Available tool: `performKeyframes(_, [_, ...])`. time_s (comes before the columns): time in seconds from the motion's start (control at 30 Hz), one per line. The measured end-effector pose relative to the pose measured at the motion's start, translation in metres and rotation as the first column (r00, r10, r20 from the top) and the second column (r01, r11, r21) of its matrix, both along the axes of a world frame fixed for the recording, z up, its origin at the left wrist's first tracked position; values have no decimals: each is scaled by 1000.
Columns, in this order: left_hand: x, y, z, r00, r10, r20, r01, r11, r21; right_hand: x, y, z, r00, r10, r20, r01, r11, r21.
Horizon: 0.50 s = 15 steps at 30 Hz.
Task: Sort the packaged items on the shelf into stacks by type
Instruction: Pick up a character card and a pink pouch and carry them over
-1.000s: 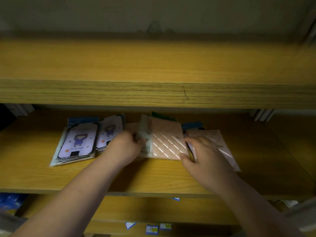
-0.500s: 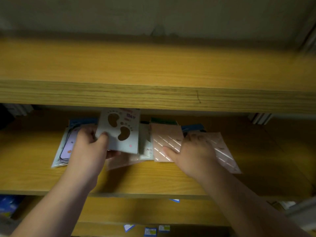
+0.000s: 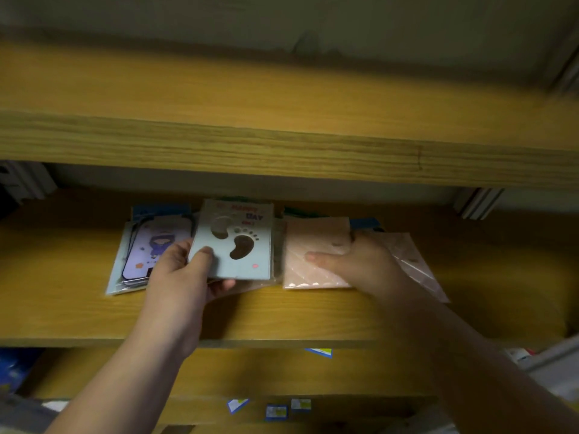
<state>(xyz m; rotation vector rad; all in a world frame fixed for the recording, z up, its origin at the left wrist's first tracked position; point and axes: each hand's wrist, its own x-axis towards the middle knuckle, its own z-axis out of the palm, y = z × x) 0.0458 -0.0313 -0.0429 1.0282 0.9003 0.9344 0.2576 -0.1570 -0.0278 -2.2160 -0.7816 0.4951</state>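
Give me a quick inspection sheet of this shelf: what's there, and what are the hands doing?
Surface: wooden shelf, another board above.
Job's things: light blue footprint card; purple cartoon packs stacked at left; pink pack; second pink pack to its right.
Clutter: small labels on the shelf below.
Hands: left hand grips the footprint card; right hand rests on the pink pack.
Cables: nothing seen.
Surroundings: dim, blurred wall behind.

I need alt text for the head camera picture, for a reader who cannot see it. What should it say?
A person's left hand grips a pale blue packaged card with footprint cut-outs above a wooden shelf, while the right hand rests on a pink packaged item. Left of the card lies a stack of purple cartoon phone cases; another pink packet lies at the right.
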Motion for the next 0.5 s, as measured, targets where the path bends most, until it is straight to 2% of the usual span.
performKeyframes(0.17, [1,-5,-3,998,-53,27,54,998,-37,6,-12,-4,958,-84,-274,154,958,243])
performKeyframes(0.27, [6,-13,-1,995,-86,50,89,995,-52,8,-33,-6,948,-100,-302,204,919,337])
performKeyframes(0.37, [14,-21,0,991,-111,72,116,990,-79,10,-66,-1,896,-4,-444,247,836,490])
performKeyframes(0.43, [19,-29,3,987,-138,86,146,985,-93,10,-89,2,883,16,-469,252,826,504])
performKeyframes(0.5, [24,-39,6,981,-172,88,179,980,-89,9,-110,6,871,-37,-490,317,804,504])
